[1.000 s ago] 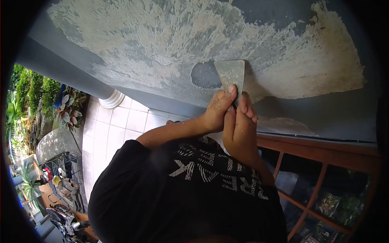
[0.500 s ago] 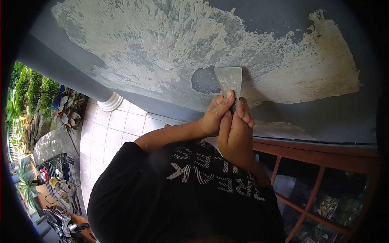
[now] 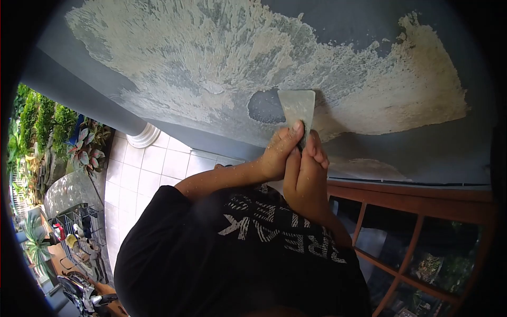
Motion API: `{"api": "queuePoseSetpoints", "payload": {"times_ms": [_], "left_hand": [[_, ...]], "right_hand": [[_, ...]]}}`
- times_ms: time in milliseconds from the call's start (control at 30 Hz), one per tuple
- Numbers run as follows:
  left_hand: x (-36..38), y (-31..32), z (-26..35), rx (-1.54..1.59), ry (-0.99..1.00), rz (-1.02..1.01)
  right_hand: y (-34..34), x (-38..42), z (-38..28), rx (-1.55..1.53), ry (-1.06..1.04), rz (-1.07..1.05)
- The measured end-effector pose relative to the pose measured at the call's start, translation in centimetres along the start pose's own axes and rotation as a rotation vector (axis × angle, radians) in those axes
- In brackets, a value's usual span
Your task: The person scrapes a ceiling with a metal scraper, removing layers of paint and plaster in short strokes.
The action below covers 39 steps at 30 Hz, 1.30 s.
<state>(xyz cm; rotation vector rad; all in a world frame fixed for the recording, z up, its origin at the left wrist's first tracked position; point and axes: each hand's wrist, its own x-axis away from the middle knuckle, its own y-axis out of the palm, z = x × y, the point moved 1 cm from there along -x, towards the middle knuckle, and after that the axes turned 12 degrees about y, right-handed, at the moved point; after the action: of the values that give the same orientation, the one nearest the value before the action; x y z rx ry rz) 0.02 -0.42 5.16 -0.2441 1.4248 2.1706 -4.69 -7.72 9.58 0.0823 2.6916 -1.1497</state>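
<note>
A putty knife with a wide, dusty metal blade lies against a grey wall whose paint is partly stripped to rough, pale patches. The blade's straight edge is at the right side of a dark patch of remaining paint. My left hand is closed on the knife, its thumb pressed along the base of the blade. Closed around the handle from the other side is my right hand, touching the left. Most of the handle is hidden by my fingers. Pale specks of debris cling to my left hand and forearm.
A brown-framed window is at the lower right. To the left are a round column, white floor tiles, a wire shoe rack, a motorbike and green plants.
Both hands and the putty knife have shifted very slightly down in view. The grip and the stripped patches look the same.
</note>
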Motion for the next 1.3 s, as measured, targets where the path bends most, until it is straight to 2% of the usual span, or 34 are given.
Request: {"api": "queuePoseSetpoints", "payload": {"times_ms": [167, 267, 367, 467, 500, 600, 700, 733, 767, 900, 1000, 1167, 1300], "left_hand": [[-0.1, 0.2, -0.2, -0.015, 0.031, 0.020], [0.0, 0.0, 0.1, -0.068, -0.007, -0.007], [-1.1, -0.3, 0.5, -0.040, 0.100, -0.055], [-0.6, 0.3, 1.1, -0.039, 0.083, -0.014], [-0.2, 0.3, 0.9, 0.050, 0.072, -0.040], [-0.4, -0.1, 0.6, -0.113, 0.014, -0.056], [-0.9, -0.5, 0.6, 0.069, 0.103, 0.023], [-0.6, -0.4, 0.6, 0.042, 0.102, 0.013], [-0.6, -0.4, 0.9, 0.009, 0.110, -0.002], [-0.5, 0.1, 0.2, 0.007, 0.054, -0.045], [-0.5, 0.0, -0.5, 0.031, 0.076, -0.052], [-0.5, 0.0, -0.4, 0.062, 0.069, -0.044], [-0.9, 0.0, -1.3, 0.029, 0.092, -0.028]], "right_hand": [[-0.3, -0.3, 0.8, 0.038, -0.051, -0.013], [0.1, -0.1, -0.1, -0.028, -0.038, 0.070], [0.1, -1.3, 0.5, 0.081, -0.116, -0.016], [-0.7, -1.4, -0.8, 0.061, -0.078, -0.070], [-0.4, -0.6, -1.0, 0.094, -0.135, 0.070], [0.0, -0.6, 0.0, 0.071, -0.058, -0.025], [-0.5, -2.1, -1.0, 0.083, -0.014, -0.127], [-0.5, -2.5, -1.1, 0.074, -0.017, -0.165], [-0.2, -2.5, -0.9, 0.080, -0.091, -0.099], [-0.3, -0.9, 0.1, 0.044, -0.133, 0.016], [-1.2, -0.5, 0.0, 0.132, 0.047, -0.136], [-0.7, -1.0, -0.8, 0.110, -0.025, -0.056], [-1.1, -0.9, 0.8, 0.067, -0.045, -0.070]]}}
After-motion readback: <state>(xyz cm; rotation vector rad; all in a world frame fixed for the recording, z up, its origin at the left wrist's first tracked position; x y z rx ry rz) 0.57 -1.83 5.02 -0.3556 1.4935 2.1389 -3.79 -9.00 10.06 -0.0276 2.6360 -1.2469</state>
